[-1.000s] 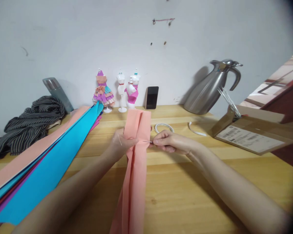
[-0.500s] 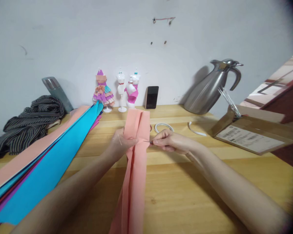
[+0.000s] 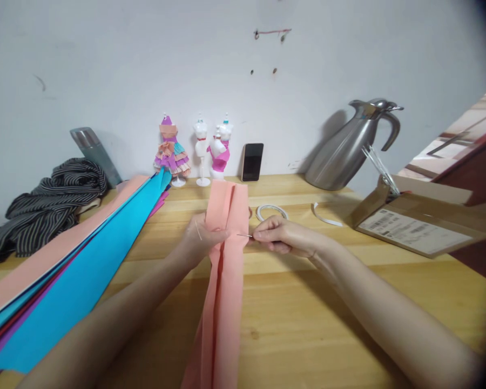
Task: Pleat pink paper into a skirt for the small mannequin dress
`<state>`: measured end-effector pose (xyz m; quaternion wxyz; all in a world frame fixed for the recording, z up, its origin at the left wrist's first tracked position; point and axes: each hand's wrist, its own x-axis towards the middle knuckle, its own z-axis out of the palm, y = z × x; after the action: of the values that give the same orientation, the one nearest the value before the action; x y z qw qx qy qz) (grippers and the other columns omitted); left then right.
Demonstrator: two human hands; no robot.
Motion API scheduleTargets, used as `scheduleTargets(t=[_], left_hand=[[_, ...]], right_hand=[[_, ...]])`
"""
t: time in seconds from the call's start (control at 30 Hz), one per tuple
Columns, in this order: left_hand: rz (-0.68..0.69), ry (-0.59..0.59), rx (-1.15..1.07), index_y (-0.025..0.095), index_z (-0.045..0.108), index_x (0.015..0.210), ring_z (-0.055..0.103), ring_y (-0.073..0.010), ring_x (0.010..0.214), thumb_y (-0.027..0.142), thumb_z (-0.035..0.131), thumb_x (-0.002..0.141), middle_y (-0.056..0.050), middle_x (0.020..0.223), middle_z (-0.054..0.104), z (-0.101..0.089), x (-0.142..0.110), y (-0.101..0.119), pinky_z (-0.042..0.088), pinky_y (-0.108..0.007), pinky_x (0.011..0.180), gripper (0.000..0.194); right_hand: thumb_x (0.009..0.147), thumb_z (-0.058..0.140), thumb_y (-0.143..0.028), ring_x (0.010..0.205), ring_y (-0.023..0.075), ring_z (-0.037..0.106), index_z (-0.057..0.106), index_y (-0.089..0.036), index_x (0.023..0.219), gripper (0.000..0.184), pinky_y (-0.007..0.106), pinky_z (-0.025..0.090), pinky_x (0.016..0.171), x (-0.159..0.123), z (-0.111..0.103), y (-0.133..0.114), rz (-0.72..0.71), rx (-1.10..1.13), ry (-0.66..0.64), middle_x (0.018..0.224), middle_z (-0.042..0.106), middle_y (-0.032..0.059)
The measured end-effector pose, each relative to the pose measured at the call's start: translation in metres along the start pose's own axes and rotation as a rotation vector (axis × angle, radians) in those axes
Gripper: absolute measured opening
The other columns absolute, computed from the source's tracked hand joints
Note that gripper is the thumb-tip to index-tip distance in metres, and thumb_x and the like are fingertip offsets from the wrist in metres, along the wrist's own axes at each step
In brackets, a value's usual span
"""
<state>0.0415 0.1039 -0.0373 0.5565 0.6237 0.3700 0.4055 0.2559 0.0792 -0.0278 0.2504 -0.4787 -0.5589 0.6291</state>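
A long, folded strip of salmon-pink crepe paper (image 3: pixel 230 302) runs from the tabletop's middle toward me. My left hand (image 3: pixel 200 240) is closed on its left edge, thumb on top and the other fingers mostly hidden. A thin pale strand lies across the back of that hand. From the right, my right hand (image 3: pixel 281 235) pinches a needle (image 3: pixel 243 235), a slim metal piece whose point lies over the paper. Whether it pierces the paper I cannot tell. Just beyond my right hand is a roll of white tape (image 3: pixel 272 206).
Coloured paper strips (image 3: pixel 105 259) and a striped cloth (image 3: pixel 52 200) lie at left. Small dress forms, one in a paper dress (image 3: pixel 170 148), and a phone (image 3: pixel 252 162) stand by the wall. A steel jug (image 3: pixel 342 148), cardboard box (image 3: pixel 413 224) and white strip (image 3: pixel 328 220) are at right.
Almost nothing differs. The needle's point has shifted very slightly to the left over the paper; both hands keep their hold.
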Motion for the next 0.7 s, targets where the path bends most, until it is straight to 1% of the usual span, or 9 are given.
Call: scheduleTargets(t=[0.1, 0.23, 0.4, 0.6, 0.7], left_hand=[[0.001, 0.005, 0.01, 0.013, 0.072, 0.084, 0.07, -0.0246, 0.087, 0.018, 0.071, 0.064, -0.006, 0.088, 0.076, -0.0003, 0.0007, -0.001, 0.056, -0.032, 0.073, 0.021], [-0.015, -0.004, -0.001, 0.012, 0.073, 0.09, 0.07, -0.0262, 0.09, 0.017, 0.07, 0.063, -0.007, 0.092, 0.076, 0.0004, 0.0017, 0.0006, 0.057, -0.033, 0.075, 0.027], [-0.018, 0.001, -0.001, 0.013, 0.072, 0.097, 0.069, -0.0269, 0.095, 0.018, 0.07, 0.062, -0.008, 0.097, 0.076, 0.0026, 0.001, 0.0035, 0.057, -0.034, 0.078, 0.036], [-0.065, -0.009, 0.016, 0.009, 0.071, 0.098, 0.068, -0.031, 0.096, 0.024, 0.074, 0.06, -0.013, 0.099, 0.074, 0.0034, 0.0009, 0.0013, 0.056, -0.039, 0.079, 0.041], [-0.083, -0.008, 0.031, 0.01, 0.072, 0.097, 0.068, -0.031, 0.095, 0.025, 0.076, 0.061, -0.012, 0.096, 0.075, 0.0032, 0.0016, -0.0006, 0.056, -0.039, 0.079, 0.039]], right_hand=[[0.067, 0.071, -0.045, 0.039, 0.0021, 0.018, 0.04, -0.018, 0.049, 0.045, 0.024, 0.004, 0.04, -0.0002, -0.0002, 0.0003, -0.008, 0.0, -0.01, 0.044, 0.032, -0.0082], [0.067, 0.071, -0.045, 0.039, 0.0019, 0.019, 0.043, -0.016, 0.05, 0.044, 0.024, 0.004, 0.04, -0.0006, -0.0006, 0.0004, -0.015, 0.005, -0.012, 0.045, 0.033, -0.0079], [0.07, 0.07, -0.046, 0.037, 0.0017, 0.02, 0.04, -0.018, 0.05, 0.046, 0.024, 0.005, 0.039, 0.0018, 0.0017, 0.0014, -0.028, -0.005, -0.024, 0.044, 0.032, -0.0088], [0.073, 0.069, -0.047, 0.037, 0.0022, 0.02, 0.041, -0.018, 0.051, 0.046, 0.023, 0.007, 0.039, 0.0045, 0.0025, 0.0062, -0.03, 0.002, -0.028, 0.043, 0.032, -0.0089], [0.073, 0.069, -0.047, 0.037, 0.0021, 0.02, 0.039, -0.018, 0.05, 0.048, 0.022, 0.007, 0.038, 0.0047, 0.0029, 0.0071, -0.038, 0.008, -0.03, 0.044, 0.032, -0.0089]])
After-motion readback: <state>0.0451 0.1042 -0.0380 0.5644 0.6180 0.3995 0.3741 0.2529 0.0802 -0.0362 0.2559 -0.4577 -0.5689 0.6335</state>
